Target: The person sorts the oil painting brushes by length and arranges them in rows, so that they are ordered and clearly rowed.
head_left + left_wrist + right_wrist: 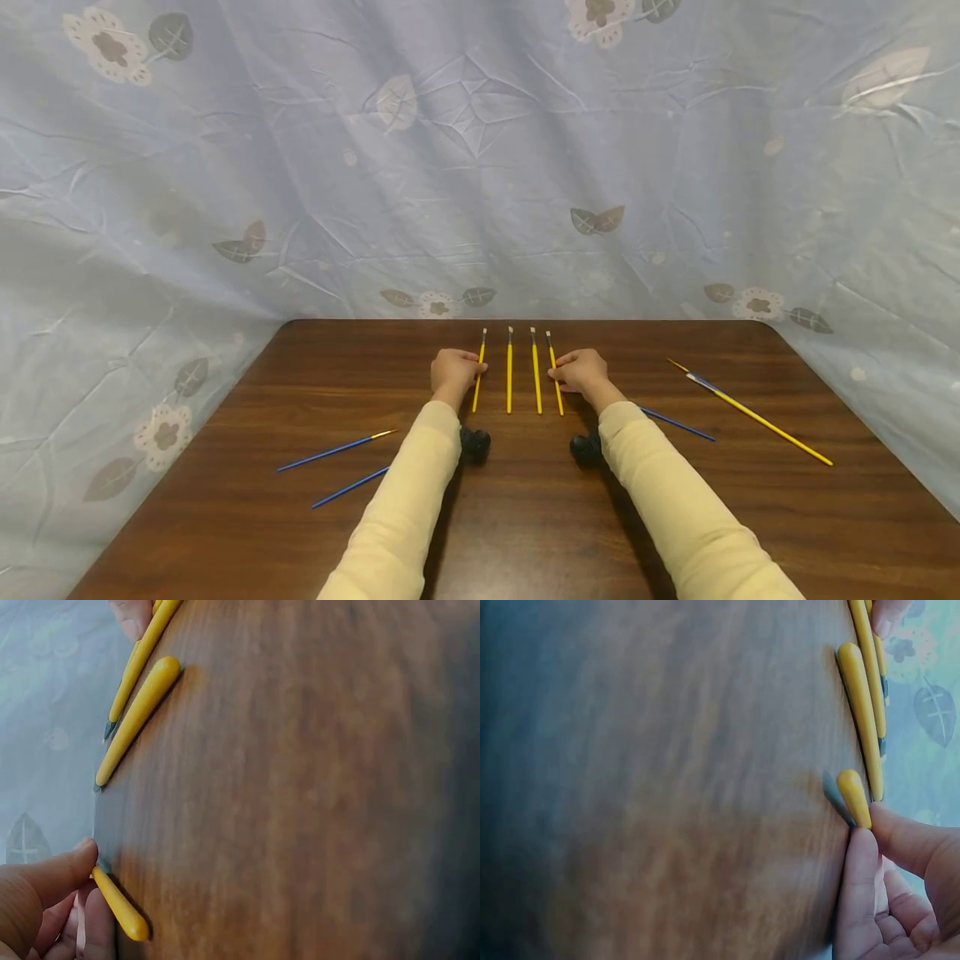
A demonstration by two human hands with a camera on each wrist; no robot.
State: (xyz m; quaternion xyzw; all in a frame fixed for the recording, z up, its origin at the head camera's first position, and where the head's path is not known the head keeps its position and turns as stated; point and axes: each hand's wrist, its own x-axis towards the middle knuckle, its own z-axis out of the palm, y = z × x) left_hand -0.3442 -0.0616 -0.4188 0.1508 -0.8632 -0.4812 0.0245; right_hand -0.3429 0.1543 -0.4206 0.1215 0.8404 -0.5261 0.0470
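Observation:
Yellow-handled paintbrushes lie in a row near the far edge of the table, pale bristles pointing away. My left hand pinches the leftmost paintbrush between thumb and fingers; its rounded handle end shows in the left wrist view. At the other end of the row, the rightmost paintbrush is pinched by my right hand. In the right wrist view that handle's tip stands slightly off the wood, above its shadow. Between the hands lie two more yellow paintbrushes, one left and one right, touched by neither hand.
Two blue paintbrushes, a farther one and a nearer one, lie at left, the nearer partly behind my sleeve. At right lie another blue brush and a long yellow brush against a blue one. A patterned curtain surrounds the table.

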